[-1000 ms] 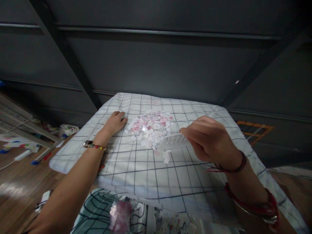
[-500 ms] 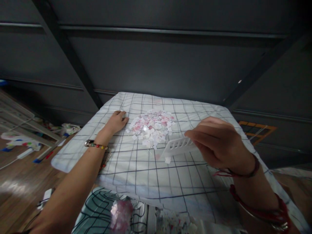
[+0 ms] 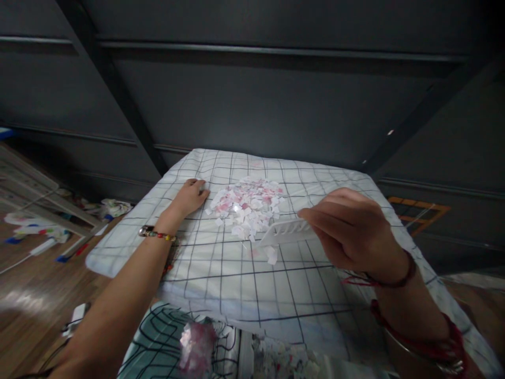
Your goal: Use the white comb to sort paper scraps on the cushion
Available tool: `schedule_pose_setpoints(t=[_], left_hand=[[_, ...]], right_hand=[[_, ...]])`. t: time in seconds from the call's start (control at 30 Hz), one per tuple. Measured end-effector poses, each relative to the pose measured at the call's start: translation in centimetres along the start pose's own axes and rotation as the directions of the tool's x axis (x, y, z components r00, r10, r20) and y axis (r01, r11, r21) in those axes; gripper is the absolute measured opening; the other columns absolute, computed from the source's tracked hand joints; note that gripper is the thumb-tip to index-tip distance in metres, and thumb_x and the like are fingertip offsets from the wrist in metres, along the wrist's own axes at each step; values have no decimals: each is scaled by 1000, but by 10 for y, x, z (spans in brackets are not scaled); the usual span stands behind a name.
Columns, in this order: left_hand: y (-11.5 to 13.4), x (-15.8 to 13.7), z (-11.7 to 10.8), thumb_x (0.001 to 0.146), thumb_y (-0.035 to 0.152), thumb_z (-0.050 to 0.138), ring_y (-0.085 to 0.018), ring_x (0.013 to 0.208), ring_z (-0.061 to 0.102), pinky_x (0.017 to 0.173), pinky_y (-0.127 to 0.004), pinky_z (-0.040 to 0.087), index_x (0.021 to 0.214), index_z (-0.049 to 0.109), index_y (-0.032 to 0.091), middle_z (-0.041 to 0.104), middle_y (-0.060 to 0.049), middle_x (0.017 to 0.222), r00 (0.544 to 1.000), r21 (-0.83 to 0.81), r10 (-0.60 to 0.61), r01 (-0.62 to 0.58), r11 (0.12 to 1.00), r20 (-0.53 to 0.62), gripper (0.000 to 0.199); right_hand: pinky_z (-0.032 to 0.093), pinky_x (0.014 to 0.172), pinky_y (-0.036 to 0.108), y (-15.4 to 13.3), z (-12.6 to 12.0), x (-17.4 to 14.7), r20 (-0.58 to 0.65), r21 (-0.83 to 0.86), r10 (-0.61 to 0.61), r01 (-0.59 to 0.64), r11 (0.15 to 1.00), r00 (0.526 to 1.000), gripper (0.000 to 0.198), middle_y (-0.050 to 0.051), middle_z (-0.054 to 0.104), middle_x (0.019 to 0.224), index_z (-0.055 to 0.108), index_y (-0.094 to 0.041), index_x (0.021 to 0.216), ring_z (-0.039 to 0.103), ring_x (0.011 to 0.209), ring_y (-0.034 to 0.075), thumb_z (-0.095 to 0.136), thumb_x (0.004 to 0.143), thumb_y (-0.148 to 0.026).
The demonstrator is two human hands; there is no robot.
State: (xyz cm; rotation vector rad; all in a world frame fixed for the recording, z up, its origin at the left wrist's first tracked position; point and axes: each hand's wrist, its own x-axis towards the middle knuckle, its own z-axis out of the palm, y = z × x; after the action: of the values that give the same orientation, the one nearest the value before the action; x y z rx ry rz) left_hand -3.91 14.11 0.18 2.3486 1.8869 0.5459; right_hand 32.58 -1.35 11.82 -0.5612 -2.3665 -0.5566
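Observation:
A heap of small white and pink paper scraps [image 3: 246, 205] lies on a white checked cloth [image 3: 236, 281]. My right hand [image 3: 349, 231] grips a white slotted plastic scoop [image 3: 286, 231], held low and tilted at the near right side of the heap. The grip end is hidden inside my fingers. Close by the scoop's edge lies a loose white scrap [image 3: 272, 255], apart from the heap. My left hand [image 3: 191, 196] rests palm down on the cloth just left of the heap, its fingers loosely spread and holding nothing.
Below the near edge are a clear bag of pink bits [image 3: 197, 347] on a teal cloth and a container of mixed scraps [image 3: 280, 360]. Dark panels [image 3: 252, 100] stand behind the table. A metal rack [image 3: 43, 195] is on the left, above a wooden floor.
The scoop has shifted slightly left and tipped flatter, its front edge closer to the heap. My left hand stays in place on the cloth.

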Motion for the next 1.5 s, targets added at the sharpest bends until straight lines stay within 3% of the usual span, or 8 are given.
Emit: schedule_pose_setpoints(t=[0.17,0.37,0.6,0.83,1.07,1.3,1.5], left_hand=[[4,-1,-2,94,38,43,-31,137,53,123,-45,40,133,62,9,64,-20,137,999,22,-36,36,999,37,52],[5,-1,-2,94,35,44,-32,137,54,122,-48,41,131,63,12,65,-18,135,999,19,-32,32,999,29,48],[6,-1,-2,94,36,43,-32,140,51,124,-46,39,133,62,9,64,-20,136,999,42,-36,35,999,38,51],[3,-1,-1,95,38,43,-32,135,55,122,-46,42,133,62,9,65,-19,135,999,29,-17,16,999,33,51],[-3,2,3,94,35,44,-31,139,53,124,-47,40,133,62,10,65,-18,136,1000,36,0,-1,999,22,50],[-4,1,3,94,36,45,-31,137,54,123,-48,42,131,63,12,67,-17,134,1000,25,6,-6,1000,11,48],[-4,1,3,94,35,45,-31,136,56,121,-48,43,130,63,12,67,-17,133,1000,37,6,-7,999,16,47]], right_hand=[[46,62,33,-8,7,4,17,64,-45,44,997,999,28,-1,65,66,69,-18,97,55,62,16,50,83,-3],[47,62,33,-11,8,6,-101,22,-21,23,1000,995,30,-2,68,69,65,-21,100,57,61,15,51,85,0],[46,63,32,-12,17,7,4,19,-37,37,999,999,28,-1,66,66,64,-19,94,54,61,15,46,82,-1],[46,63,33,-7,11,4,-75,-10,-14,13,1000,997,29,-1,68,70,63,-19,102,56,62,16,50,84,0],[47,70,33,-19,21,12,-6,-28,-90,90,996,996,31,-3,65,67,66,-20,91,53,63,15,44,86,1],[51,71,36,-9,12,5,-89,-31,-54,52,998,995,33,-2,71,74,62,-21,106,58,65,16,50,84,0],[51,74,37,-3,16,4,29,-73,-30,32,997,999,32,-3,64,67,63,-20,97,55,62,16,47,81,2]])
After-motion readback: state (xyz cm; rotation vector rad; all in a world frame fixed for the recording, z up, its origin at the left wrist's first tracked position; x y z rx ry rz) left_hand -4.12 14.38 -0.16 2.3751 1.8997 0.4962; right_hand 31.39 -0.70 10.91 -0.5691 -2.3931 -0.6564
